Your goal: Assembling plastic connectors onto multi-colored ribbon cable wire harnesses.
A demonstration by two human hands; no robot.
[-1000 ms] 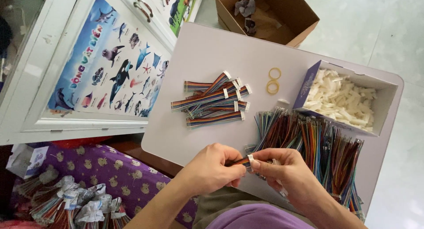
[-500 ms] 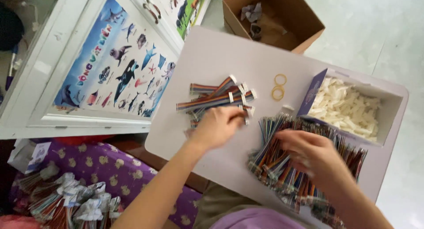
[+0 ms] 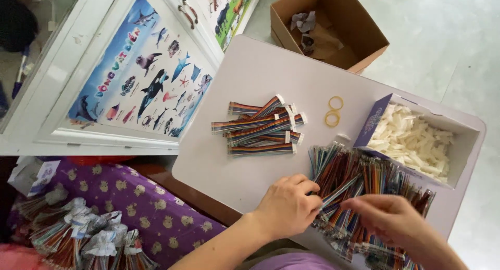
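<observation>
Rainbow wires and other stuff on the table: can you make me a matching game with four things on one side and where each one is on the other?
Things:
1. small stack of rainbow ribbon cables
2. yellow rubber bands
3. white connector pieces
4. crumpled grey paper

Places:
A. inside the brown cardboard box on the floor
B. lying loose on the table, between the cable stack and the white box
C. in the middle of the table, away from both hands
D. filling the open white box at the table's right edge

Pairs: 1-C, 2-B, 3-D, 4-A
</observation>
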